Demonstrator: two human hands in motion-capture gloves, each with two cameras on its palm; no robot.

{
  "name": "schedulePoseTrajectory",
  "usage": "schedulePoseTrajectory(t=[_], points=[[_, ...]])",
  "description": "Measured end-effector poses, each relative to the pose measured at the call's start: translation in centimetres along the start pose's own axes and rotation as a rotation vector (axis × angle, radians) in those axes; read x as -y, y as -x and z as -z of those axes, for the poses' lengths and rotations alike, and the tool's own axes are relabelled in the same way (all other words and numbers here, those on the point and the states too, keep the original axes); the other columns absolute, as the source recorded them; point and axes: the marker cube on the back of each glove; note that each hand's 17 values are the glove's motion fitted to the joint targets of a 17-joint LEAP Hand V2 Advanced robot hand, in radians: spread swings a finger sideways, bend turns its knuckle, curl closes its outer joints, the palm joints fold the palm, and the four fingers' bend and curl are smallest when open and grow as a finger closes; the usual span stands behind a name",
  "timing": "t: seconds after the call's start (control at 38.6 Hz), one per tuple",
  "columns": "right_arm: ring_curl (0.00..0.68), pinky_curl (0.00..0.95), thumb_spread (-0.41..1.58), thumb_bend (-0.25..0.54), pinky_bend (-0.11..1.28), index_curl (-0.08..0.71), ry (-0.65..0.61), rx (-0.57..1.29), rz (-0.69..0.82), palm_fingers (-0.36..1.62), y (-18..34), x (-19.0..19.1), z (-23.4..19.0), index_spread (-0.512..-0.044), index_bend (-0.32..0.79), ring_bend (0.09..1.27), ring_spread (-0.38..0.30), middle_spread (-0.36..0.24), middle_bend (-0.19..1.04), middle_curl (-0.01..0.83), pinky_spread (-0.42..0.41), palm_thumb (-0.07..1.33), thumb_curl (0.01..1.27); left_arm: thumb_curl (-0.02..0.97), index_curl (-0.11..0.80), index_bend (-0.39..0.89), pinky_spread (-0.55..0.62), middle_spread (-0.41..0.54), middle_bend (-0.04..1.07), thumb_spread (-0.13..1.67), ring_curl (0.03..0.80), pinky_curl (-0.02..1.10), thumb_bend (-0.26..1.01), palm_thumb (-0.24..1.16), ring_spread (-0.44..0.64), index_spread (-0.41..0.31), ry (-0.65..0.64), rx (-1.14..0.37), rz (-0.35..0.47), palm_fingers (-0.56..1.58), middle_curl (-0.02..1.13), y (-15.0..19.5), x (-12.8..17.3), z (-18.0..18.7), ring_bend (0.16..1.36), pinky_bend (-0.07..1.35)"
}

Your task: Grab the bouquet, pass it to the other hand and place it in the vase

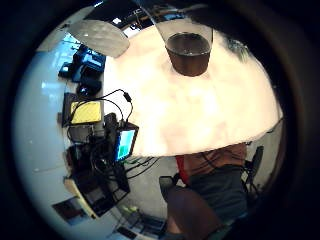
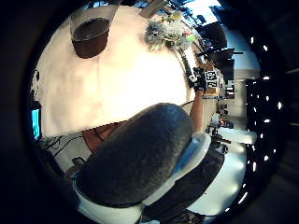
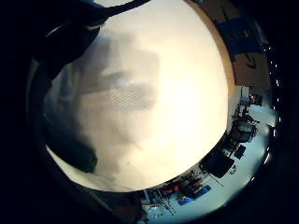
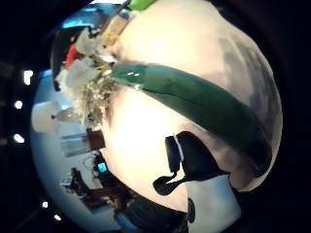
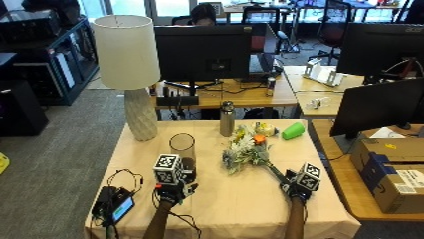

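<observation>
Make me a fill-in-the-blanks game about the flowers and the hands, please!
1. The right hand holds the bouquet by its ____.
2. The bouquet's flowers rest on the ____, not in the vase.
3. The vase stands just beyond the ____ hand.
4. The tall white thing at the table's far left corner is a ____.

Missing words: stems; table; left; lamp

One bouquet (image 5: 246,149), one vase (image 5: 183,151), one lamp (image 5: 130,69), one bottle (image 5: 227,118), one green cup (image 5: 293,131) — two gloved hands.
</observation>
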Motion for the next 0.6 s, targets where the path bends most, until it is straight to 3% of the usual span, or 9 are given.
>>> schedulePoseTrajectory(t=[0.26, 0.31, 0.34, 0.36, 0.39, 0.41, 0.44, 0.47, 0.6], points=[[0.271, 0.297, 1.05, 0.089, 0.36, 0.330, -0.266, -0.079, -0.016, 0.56, 0.5, 1.5, -0.1, -0.339, 0.45, 0.30, 0.059, -0.061, 0.24, 0.346, 0.247, 0.78, 0.40, 0.094, 0.286, 0.14, 0.52, 0.302, 0.19, 0.96, 0.231, 0.32, -0.08, -0.11, 0.53, 0.020, 0.012, -0.009, -0.014, -0.01, 0.31, 0.5, 0.8, -1.2, 0.55, 0.50], [0.287, 0.287, 1.05, 0.103, 0.33, 0.349, -0.329, -0.140, -0.024, 0.76, 0.5, 1.7, 0.3, -0.323, 0.47, 0.35, 0.004, -0.079, 0.26, 0.357, 0.214, 0.82, 0.41, 0.094, 0.286, 0.14, 0.52, 0.302, 0.19, 0.96, 0.232, 0.32, -0.08, -0.11, 0.53, 0.020, 0.014, -0.013, -0.011, -0.01, 0.31, 0.4, 0.7, -1.1, 0.55, 0.50], [0.275, 0.275, 1.04, 0.100, 0.31, 0.347, -0.353, -0.167, -0.029, 0.77, 0.5, 1.8, 0.5, -0.320, 0.46, 0.34, -0.008, -0.083, 0.25, 0.354, 0.209, 0.83, 0.41, 0.094, 0.286, 0.14, 0.52, 0.302, 0.19, 0.96, 0.232, 0.32, -0.08, -0.11, 0.53, 0.020, 0.016, -0.015, -0.008, -0.01, 0.31, 0.3, 0.6, -1.0, 0.55, 0.50], [0.316, 0.281, 1.02, 0.103, 0.31, 0.334, -0.370, -0.187, -0.033, 0.96, 0.5, 1.8, 0.7, -0.309, 0.38, 0.43, -0.052, -0.100, 0.34, 0.389, 0.156, 0.86, 0.43, 0.094, 0.285, 0.14, 0.52, 0.302, 0.19, 0.96, 0.233, 0.32, -0.08, -0.11, 0.53, 0.020, 0.019, -0.017, -0.006, -0.01, 0.31, 0.3, 0.4, -0.9, 0.55, 0.50], [0.313, 0.266, 1.01, 0.099, 0.29, 0.329, -0.380, -0.199, -0.033, 0.99, 0.6, 1.8, 0.8, -0.306, 0.35, 0.47, -0.073, -0.105, 0.32, 0.381, 0.137, 0.87, 0.43, 0.094, 0.284, 0.14, 0.52, 0.302, 0.19, 0.96, 0.233, 0.32, -0.08, -0.11, 0.53, 0.020, 0.021, -0.018, -0.004, -0.01, 0.31, 0.2, 0.3, -0.8, 0.55, 0.50], [0.287, 0.262, 1.03, 0.095, 0.27, 0.351, -0.384, -0.205, -0.031, 0.89, 0.6, 1.8, 0.9, -0.301, 0.39, 0.39, -0.067, -0.102, 0.28, 0.370, 0.158, 0.87, 0.43, 0.094, 0.284, 0.14, 0.52, 0.302, 0.19, 0.96, 0.233, 0.32, -0.08, -0.11, 0.53, 0.020, 0.022, -0.019, -0.001, -0.01, 0.31, 0.2, 0.2, -0.7, 0.55, 0.50], [0.372, 0.311, 0.97, 0.087, 0.35, 0.332, -0.382, -0.208, -0.029, 1.15, 0.8, 1.8, 0.9, -0.295, 0.27, 0.55, -0.099, -0.118, 0.38, 0.417, 0.062, 0.88, 0.45, 0.094, 0.284, 0.14, 0.52, 0.302, 0.19, 0.96, 0.233, 0.32, -0.08, -0.11, 0.53, 0.020, 0.023, -0.019, 0.002, -0.01, 0.31, 0.3, 0.1, -0.7, 0.55, 0.50], [0.371, 0.313, 0.95, 0.079, 0.39, 0.325, -0.376, -0.209, -0.027, 1.24, 0.9, 1.7, 0.9, -0.290, 0.20, 0.58, -0.117, -0.125, 0.41, 0.424, 0.006, 0.89, 0.46, 0.094, 0.284, 0.14, 0.52, 0.302, 0.19, 0.96, 0.234, 0.32, -0.08, -0.11, 0.53, 0.020, 0.024, -0.020, 0.005, -0.01, 0.31, 0.3, 0.0, -0.6, 0.55, 0.50], [0.453, 0.377, 0.84, 0.040, 0.50, 0.343, -0.364, -0.217, -0.036, 1.39, 1.0, 1.3, 0.7, -0.277, 0.15, 0.71, -0.157, -0.147, 0.49, 0.477, -0.148, 0.91, 0.50, 0.095, 0.283, 0.14, 0.52, 0.302, 0.19, 0.96, 0.235, 0.32, -0.08, -0.11, 0.53, 0.021, 0.023, -0.024, 0.008, -0.01, 0.31, 0.6, 0.2, -0.8, 0.55, 0.50]])
